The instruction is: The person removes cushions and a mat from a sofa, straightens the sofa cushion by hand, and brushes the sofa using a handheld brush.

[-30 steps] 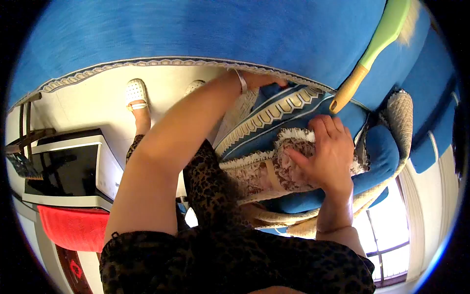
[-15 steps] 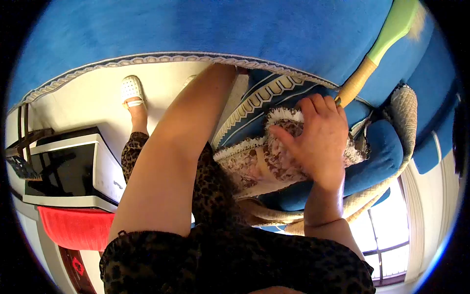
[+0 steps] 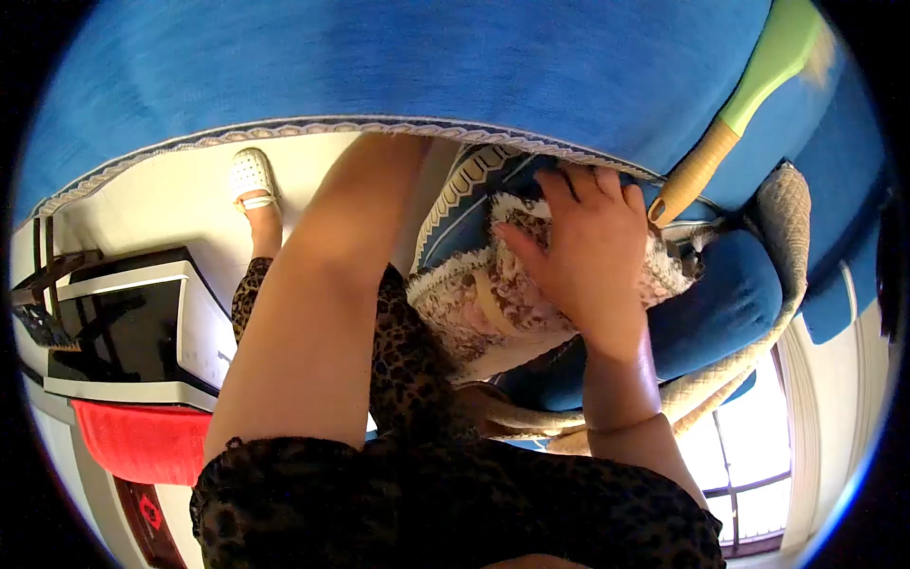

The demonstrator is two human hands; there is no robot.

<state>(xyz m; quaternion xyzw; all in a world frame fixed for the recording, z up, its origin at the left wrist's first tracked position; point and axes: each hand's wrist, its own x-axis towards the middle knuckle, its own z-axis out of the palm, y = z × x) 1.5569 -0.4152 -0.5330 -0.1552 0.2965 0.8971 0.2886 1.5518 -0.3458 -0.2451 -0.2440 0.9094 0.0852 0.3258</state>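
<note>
My left forearm [image 3: 341,213] reaches beneath the fringed edge of a blue cloth cover [image 3: 398,66]. The left hand itself is hidden under that cover. My right hand [image 3: 595,251] rests palm down, fingers apart and thumb spread, on a floral cloth piece [image 3: 502,308] with white lace trim. Its fingertips are near the cover's braided edge. Just right of these fingers lies a brush [image 3: 706,166] with a green head, pale bristles and a tan handle. Blue fabric with a cream scalloped pattern [image 3: 450,204] shows beside the floral cloth.
A black-and-white box-shaped item [image 3: 123,327] stands at the left, by a red cloth-like thing [image 3: 147,441]. A white clog [image 3: 252,175] is on a foot on the pale floor. A blue cushioned seat [image 3: 725,284] with a beige woven edge [image 3: 785,223] lies at the right, near a window [image 3: 749,446].
My right hand has shifted slightly left, and the floral cloth has moved left with it. The left forearm has moved left, and its hand has gone out of sight. The cover's edge hangs slightly lower.
</note>
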